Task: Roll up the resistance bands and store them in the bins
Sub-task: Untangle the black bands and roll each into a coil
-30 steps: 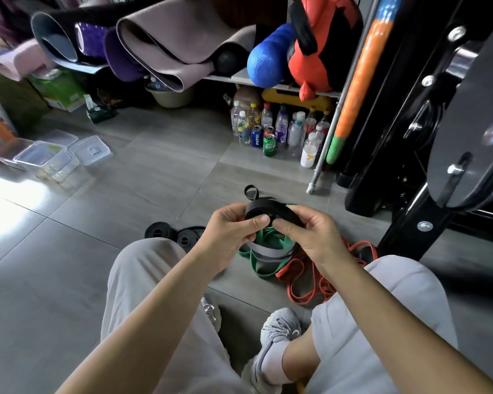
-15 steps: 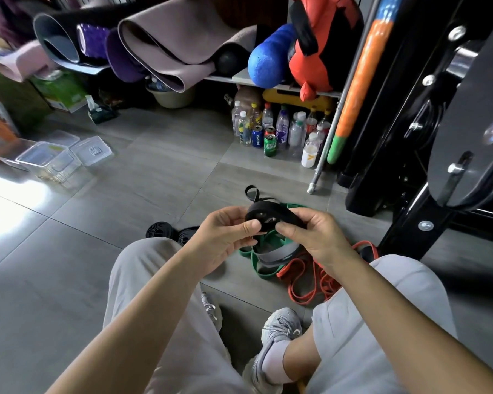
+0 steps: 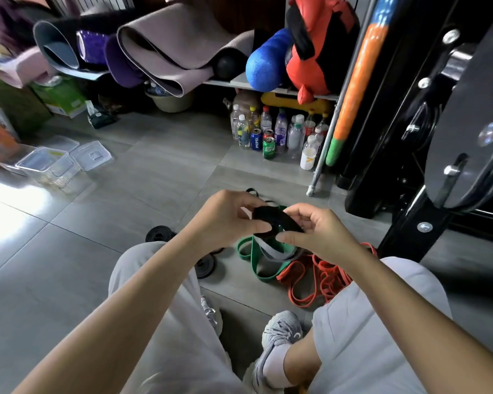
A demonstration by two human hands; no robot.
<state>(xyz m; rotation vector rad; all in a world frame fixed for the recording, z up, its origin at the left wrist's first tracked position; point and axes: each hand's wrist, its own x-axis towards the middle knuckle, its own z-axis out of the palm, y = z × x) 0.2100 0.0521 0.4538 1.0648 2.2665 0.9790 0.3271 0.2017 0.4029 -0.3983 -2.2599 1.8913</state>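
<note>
Grey tiled floor point(image 3: 125, 251) fills the scene, with a shelf of rolled exercise mats point(image 3: 165, 49) along the far wall. At ten o'clock from the hands, well apart from them, stand clear plastic storage bins point(image 3: 49, 166), and a clear flat lid point(image 3: 93, 155) lies just beside them. Two finished black rolled bands point(image 3: 160, 234) lie on the floor at about eight o'clock of the left hand, partly hidden by the person's knee.

The left hand point(image 3: 225, 217) has its fingers curled and its thumb pressed on the near side of a black rubber resistance band wound into a thick coil point(image 3: 276, 220). The coil is held in the air above the floor, between the two hands. The right hand point(image 3: 322, 231) pinches the coil's right edge, thumb below and fingers curled over the top.

Under the coil, at six o'clock, a loose green flat band point(image 3: 248, 251) and a grey flat band point(image 3: 268, 250) lie tangled on the floor, touching an orange-red thin band point(image 3: 310, 282) at five o'clock. Plastic bottles and drink cans point(image 3: 279, 135) stand at twelve o'clock, and a black steel machine frame point(image 3: 410, 223) rises at three o'clock.
</note>
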